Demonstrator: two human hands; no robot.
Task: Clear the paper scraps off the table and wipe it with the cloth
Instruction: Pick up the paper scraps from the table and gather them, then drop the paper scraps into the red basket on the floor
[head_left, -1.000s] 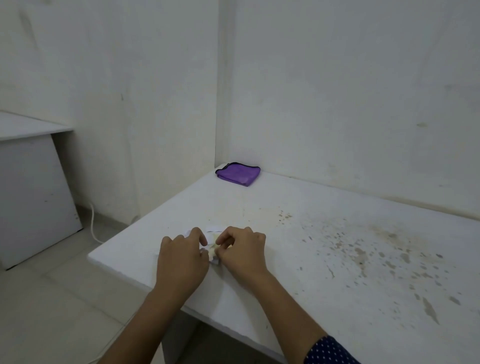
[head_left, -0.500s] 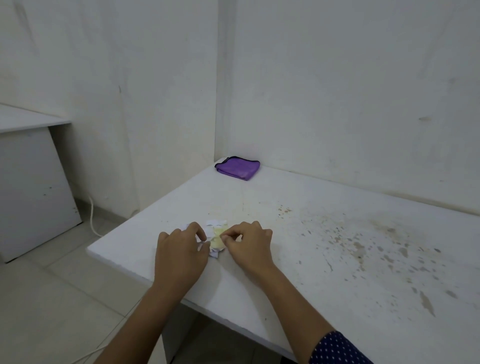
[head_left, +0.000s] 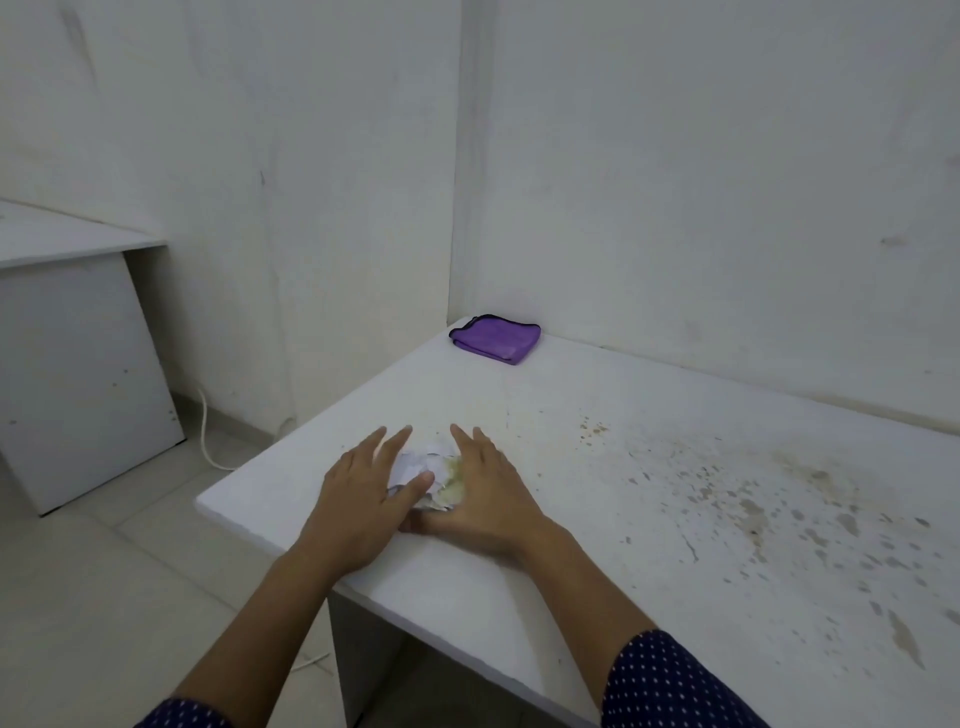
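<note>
A small heap of white and yellowish paper scraps lies near the left corner of the white table. My left hand rests flat on the heap's left side, fingers spread, thumb over the scraps. My right hand lies flat against the heap's right side, fingers straight. Both hands cup the heap between them without gripping it. A folded purple cloth sits at the table's far corner by the wall, well beyond both hands.
Brown and grey stains speckle the table's right half. The table's left edge drops to a tiled floor. A white cabinet stands at the left, with a white cable along the wall base.
Both hands have opened from pinching at the scraps to lying flat with fingers stretched out on either side of the heap. The heap looks more gathered.
</note>
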